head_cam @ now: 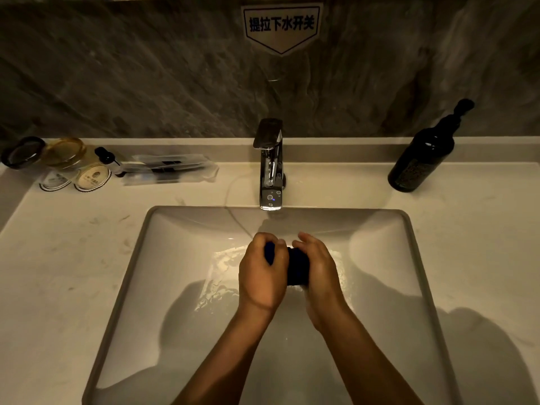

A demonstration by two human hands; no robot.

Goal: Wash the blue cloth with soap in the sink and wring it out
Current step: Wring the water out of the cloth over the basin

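At the far left of the pale countertop (58, 258), against the back ledge, two round lidded jars (43, 153) stand side by side, with two scalloped paper coasters (76, 178) just in front and a small dark-capped vial (109, 159) beside them. Next comes a clear plastic sachet (171, 169) lying flat near the ledge. The counter in front of these items, down to the near edge, is bare apart from faint smudges.

The rectangular undermount sink (122, 287) takes up the middle, its grey rim running wide on each side of the arms. A shallow film of water glistens on the basin floor left of the hands. The left hand (261, 276) is closed in a fist around one end of the blue cloth (296, 267); the right hand (317, 268) clasps the other end, its fingers curled over it, thumb raised. The cloth is bunched tight between them, above the basin's centre, well clear of every wall. The chrome faucet (270, 165) stands behind the back rim, with a white label (282, 26) on the stone wall above.

At right, a dark pump bottle (423, 153) stands near the ledge, with open counter around it.
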